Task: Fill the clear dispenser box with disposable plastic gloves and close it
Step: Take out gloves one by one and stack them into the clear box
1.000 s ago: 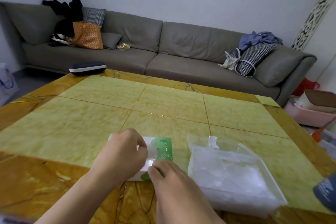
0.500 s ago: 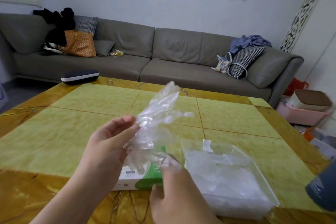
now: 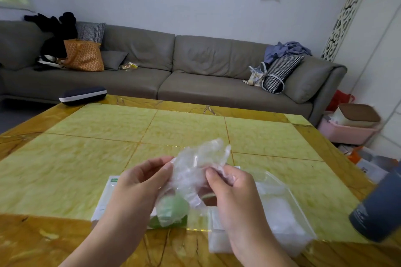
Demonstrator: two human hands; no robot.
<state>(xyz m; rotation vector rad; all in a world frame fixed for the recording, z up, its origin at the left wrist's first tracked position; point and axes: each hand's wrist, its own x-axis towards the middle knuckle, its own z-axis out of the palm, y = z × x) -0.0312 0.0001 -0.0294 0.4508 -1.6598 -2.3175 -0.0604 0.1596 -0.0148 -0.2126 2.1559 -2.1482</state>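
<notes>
Left hand (image 3: 138, 182) pinches the crumpled bunch of plastic gloves (image 3: 195, 165) on its left side, above the white-and-green glove carton (image 3: 104, 197) lying on the table (image 3: 86, 147); right hand (image 3: 230, 188) pinches the bunch's right side, lifted between both hands, with the clear dispenser box (image 3: 288, 212) open just right, gloves inside

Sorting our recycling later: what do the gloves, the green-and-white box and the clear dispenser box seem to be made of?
Gloves: thin clear plastic film, crinkled and see-through.
Green-and-white box: probably printed cardboard, matte with flat faces.
Clear dispenser box: seemingly rigid transparent plastic, glossy with straight edges.
</notes>
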